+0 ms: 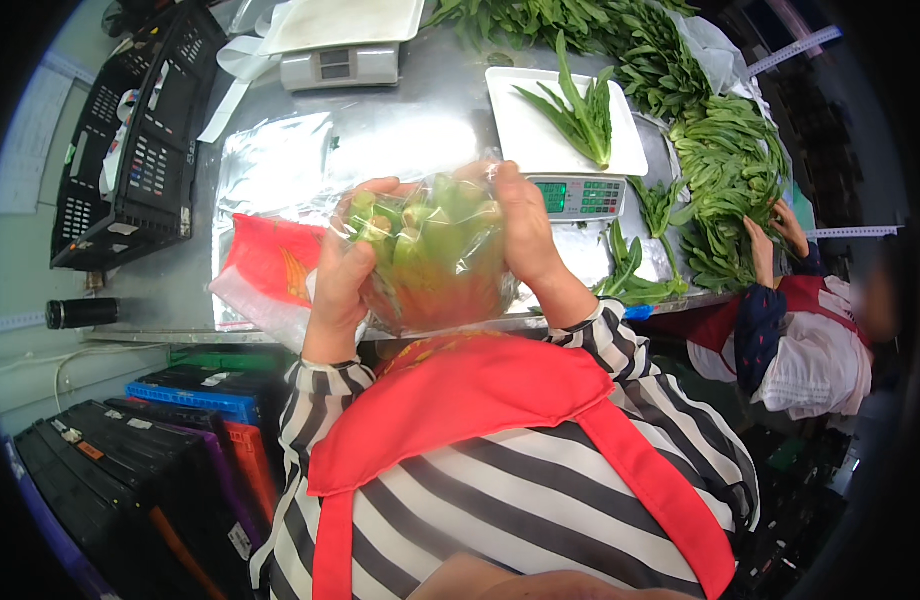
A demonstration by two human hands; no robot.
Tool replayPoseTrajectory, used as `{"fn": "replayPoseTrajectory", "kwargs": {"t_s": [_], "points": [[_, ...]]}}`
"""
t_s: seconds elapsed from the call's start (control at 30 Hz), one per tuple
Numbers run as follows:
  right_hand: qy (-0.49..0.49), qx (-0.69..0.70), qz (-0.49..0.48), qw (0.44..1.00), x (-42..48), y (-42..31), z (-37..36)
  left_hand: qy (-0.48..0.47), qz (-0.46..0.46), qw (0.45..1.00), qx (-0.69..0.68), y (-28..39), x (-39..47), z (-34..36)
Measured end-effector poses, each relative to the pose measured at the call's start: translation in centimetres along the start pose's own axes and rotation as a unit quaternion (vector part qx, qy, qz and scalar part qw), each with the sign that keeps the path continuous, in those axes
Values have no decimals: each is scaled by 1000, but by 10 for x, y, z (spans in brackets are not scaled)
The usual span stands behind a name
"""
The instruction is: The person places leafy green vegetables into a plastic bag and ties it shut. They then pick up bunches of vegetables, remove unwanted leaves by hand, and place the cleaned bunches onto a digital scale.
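Between my two hands is a clear plastic bag of leafy green vegetables, its cut stem ends facing up and away from me. My left hand grips the bag's left side, thumb near the stems. On the other side my right hand presses against the film, thumb up by the bag's top edge. The bag is held above the near edge of a metal table, close to my red apron. Under my left forearm lies a red and white plastic packet.
A digital scale carries leafy stalks on its white tray. Greens are heaped along the right, where a co-worker's hands touch them. Another scale, a black crate and stacked plastic film stand left.
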State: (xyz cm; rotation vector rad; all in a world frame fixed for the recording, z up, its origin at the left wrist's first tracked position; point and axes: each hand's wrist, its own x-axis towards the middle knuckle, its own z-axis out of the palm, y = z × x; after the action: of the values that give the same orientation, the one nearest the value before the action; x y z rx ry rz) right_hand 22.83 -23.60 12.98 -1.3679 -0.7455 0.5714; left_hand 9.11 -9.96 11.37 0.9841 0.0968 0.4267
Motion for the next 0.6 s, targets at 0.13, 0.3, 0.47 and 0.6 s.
{"fn": "replayPoseTrajectory", "kwargs": {"t_s": [0.13, 0.3, 0.47, 0.6], "points": [[-10, 13, 76, 997, 6, 6, -20, 45, -23, 999, -21, -10, 0, 27], [-89, 60, 174, 979, 10, 34, -60, 171, -40, 984, -29, -41, -9, 58], [-203, 116, 268, 934, 9, 43, -67, 230, -20, 971, -62, -67, -38, 76], [-259, 1, 201, 945, 10, 48, -69, 239, 49, 970, 7, -64, -65, 92]]}}
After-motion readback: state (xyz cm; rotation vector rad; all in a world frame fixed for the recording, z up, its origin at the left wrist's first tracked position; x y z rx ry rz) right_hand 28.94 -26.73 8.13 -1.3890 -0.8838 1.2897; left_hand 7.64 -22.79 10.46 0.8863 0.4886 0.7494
